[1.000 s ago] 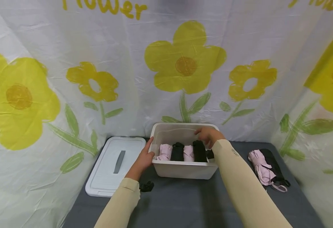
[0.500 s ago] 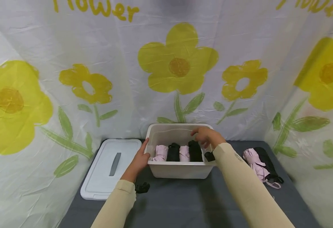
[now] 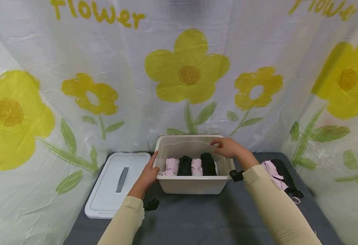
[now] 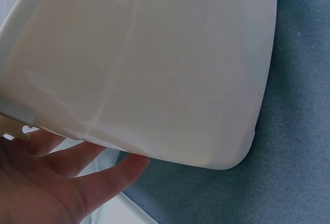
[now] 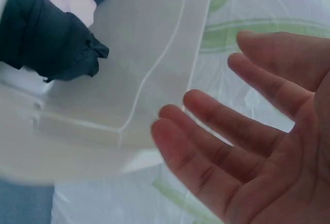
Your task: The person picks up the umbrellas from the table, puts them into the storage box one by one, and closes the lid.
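Note:
A white plastic storage bin (image 3: 189,186) stands before me, holding several rolled fabric bundles in a row, alternately pink (image 3: 196,167) and black (image 3: 208,164). My left hand (image 3: 148,174) rests at the bin's left side, its fingers touching the outer wall. In the left wrist view those fingers (image 4: 111,183) lie fairly straight against the bin's edge. Over the bin's right back part is my right hand (image 3: 229,148), fingers spread and nothing in them. The right wrist view shows its palm and fingertips near the rim, apart from the black roll (image 5: 44,38).
Left of the bin lies its white lid (image 3: 108,183) with a grey handle. Another pink roll (image 3: 275,173) and a black roll (image 3: 284,172) lie on the dark grey tabletop (image 3: 194,221) at the right, partly behind my sleeve. A flower-printed curtain (image 3: 136,102) closes off the back.
My right hand has drawn up and right, away from the rolls toward the bin's right back rim. My left hand has stayed at the bin's left side. The head view has shifted slightly.

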Motion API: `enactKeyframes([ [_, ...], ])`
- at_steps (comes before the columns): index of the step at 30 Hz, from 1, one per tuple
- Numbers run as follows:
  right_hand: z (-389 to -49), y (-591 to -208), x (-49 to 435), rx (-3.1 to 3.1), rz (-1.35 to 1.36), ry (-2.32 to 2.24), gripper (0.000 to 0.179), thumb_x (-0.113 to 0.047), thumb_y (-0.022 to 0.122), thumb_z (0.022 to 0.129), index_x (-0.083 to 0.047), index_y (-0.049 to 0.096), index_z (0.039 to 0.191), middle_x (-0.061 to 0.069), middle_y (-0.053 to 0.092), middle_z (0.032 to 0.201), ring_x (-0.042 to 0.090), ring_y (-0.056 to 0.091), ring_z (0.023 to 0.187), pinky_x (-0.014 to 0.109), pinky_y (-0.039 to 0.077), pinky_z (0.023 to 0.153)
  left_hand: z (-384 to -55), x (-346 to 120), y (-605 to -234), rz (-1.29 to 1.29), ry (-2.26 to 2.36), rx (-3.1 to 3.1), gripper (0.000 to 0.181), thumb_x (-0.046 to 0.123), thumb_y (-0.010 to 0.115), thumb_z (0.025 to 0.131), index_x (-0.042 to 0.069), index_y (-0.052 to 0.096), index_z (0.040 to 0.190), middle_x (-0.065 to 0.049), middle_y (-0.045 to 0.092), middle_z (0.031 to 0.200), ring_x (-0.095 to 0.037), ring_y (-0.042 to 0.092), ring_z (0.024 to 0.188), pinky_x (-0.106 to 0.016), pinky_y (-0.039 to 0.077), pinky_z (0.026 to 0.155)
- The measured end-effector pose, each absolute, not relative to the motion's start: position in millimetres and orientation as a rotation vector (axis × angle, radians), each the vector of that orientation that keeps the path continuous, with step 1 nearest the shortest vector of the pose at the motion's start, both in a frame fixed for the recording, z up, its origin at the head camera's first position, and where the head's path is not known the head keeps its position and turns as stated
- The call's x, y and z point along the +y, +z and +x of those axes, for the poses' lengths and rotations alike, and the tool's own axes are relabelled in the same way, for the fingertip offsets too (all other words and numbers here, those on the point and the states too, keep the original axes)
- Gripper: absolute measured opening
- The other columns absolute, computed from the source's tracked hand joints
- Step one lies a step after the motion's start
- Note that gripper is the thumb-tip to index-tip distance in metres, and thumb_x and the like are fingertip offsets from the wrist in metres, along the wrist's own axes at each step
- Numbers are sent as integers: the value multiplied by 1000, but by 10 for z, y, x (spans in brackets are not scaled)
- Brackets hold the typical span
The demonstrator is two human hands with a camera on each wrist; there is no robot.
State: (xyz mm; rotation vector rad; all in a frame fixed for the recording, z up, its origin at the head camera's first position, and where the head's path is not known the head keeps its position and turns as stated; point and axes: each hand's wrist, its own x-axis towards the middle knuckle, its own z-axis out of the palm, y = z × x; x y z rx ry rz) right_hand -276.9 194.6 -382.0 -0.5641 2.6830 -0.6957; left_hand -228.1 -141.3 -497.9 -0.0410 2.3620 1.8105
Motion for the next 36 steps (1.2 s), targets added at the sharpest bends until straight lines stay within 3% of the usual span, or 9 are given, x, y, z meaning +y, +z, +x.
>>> enactKeyframes([
  [2,-2716,-3814,2012,2721,-588,-716,41,-18,51,97,-7,53,136,23,63,123,32,63,103,42,51,79,-2301,-1421,-5018,-45,1806,2376,75,-1,34,92,30,12,157,-24,16,159,-50,39,128,-58,52,76],
  [5,-2642,-3818,2115,2765,-595,-768,41,-18,51,97,-8,53,136,25,60,126,39,60,110,46,52,82,-2312,-1425,-5043,-50,1802,2383,75,0,34,92,30,12,157,-24,16,159,-49,41,126,-58,52,74],
  [16,-2523,-3958,2466,2878,-574,-877,39,-17,53,98,-7,54,135,25,58,130,42,59,113,53,51,87,-2117,-1367,-4713,-45,1819,2358,73,-3,35,89,19,15,157,-30,18,155,-53,40,125,-59,52,74],
  [27,-2439,-4283,2854,3096,-486,-798,37,-15,54,96,-3,59,130,22,59,129,45,53,117,59,43,92,-2096,-1356,-4700,-42,1814,2357,73,-3,36,89,18,16,157,-32,21,154,-50,43,123,-53,54,71],
  [36,-2392,-4537,3132,3124,-330,-771,40,-18,54,95,-3,56,132,29,50,135,50,46,121,63,39,93,-2308,-1423,-5065,-82,1826,2387,75,0,35,90,34,17,155,-24,22,156,-51,41,128,-47,55,66],
])
